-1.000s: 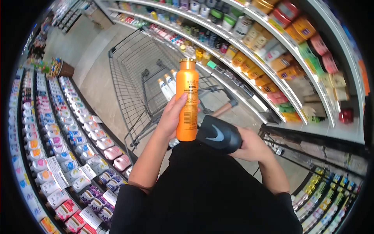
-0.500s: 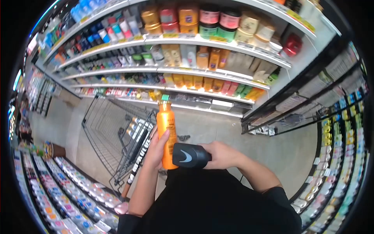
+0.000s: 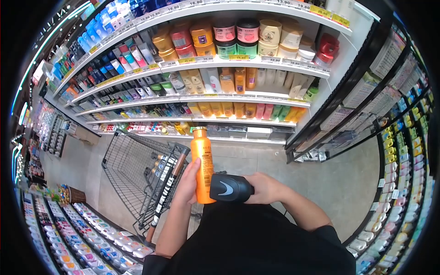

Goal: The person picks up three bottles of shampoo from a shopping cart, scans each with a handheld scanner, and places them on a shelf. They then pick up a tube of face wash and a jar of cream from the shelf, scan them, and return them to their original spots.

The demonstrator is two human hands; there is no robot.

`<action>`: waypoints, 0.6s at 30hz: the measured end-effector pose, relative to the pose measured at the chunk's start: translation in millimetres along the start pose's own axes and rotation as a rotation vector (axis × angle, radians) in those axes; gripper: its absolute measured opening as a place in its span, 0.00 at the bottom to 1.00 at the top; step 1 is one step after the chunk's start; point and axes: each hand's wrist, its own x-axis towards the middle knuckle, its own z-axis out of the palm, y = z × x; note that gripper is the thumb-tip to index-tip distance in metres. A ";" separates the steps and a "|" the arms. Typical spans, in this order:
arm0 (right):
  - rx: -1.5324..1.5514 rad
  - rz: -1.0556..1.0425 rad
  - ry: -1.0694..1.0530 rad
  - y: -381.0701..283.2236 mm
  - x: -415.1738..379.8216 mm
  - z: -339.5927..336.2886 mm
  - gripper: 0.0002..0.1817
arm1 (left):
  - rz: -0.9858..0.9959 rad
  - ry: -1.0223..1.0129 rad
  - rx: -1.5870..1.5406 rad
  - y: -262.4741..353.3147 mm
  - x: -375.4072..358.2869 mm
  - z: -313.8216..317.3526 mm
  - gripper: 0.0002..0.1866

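My left hand [image 3: 187, 184] is wrapped around the side of an orange bottle [image 3: 204, 160] with a gold cap. The bottle stands nearly upright in front of my body, its printed label and barcode turned toward me. In my right hand [image 3: 266, 187] is a black handheld barcode scanner [image 3: 229, 188] with a grey curved mark on top. The scanner's head points left and overlaps the bottle's lower right side in this view. My right fingers are closed round the scanner's handle, which is mostly hidden.
A wire shopping cart [image 3: 137, 169] stands at my left, its handle [image 3: 166, 192] close to my left forearm. Ahead, a shelf unit [image 3: 256, 97] carries jars [image 3: 270, 32], tubes and bottles. Curved-looking product racks [image 3: 389, 201] flank me on both sides. Grey floor [image 3: 330, 183] shows at right.
The view has shifted, so the shelves ahead sit lower. Bottle, scanner and both hands appear slightly further right and lower; both grips stay the same.
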 end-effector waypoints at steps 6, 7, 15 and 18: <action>0.088 -0.047 0.083 4.7 -10.6 -5.9 0.30 | -0.032 -0.048 -0.114 -4.7 7.5 3.8 0.26; 0.075 -0.032 0.152 7.1 -14.1 -3.1 0.29 | -0.046 -0.026 -0.122 -2.9 6.3 7.2 0.27; 0.116 0.019 0.086 -5.9 -16.0 -12.7 0.26 | -0.016 0.012 -0.164 10.2 -4.0 23.0 0.21; 0.071 0.029 0.066 -6.4 -15.6 -13.4 0.26 | 0.011 0.013 -0.161 15.0 -9.4 30.0 0.17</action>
